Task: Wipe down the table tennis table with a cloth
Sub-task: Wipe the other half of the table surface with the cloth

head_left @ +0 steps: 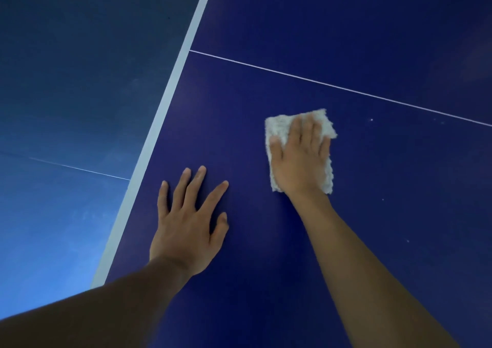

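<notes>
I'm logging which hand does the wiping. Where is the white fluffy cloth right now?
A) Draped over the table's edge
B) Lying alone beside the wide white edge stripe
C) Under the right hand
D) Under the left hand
C: the right hand lies flat on the white fluffy cloth, while the left hand rests bare, fingers spread, on the dark blue table tennis table.

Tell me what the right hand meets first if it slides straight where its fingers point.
Probably just the thin white line on the table; nothing raised lies ahead of the right hand.
</notes>
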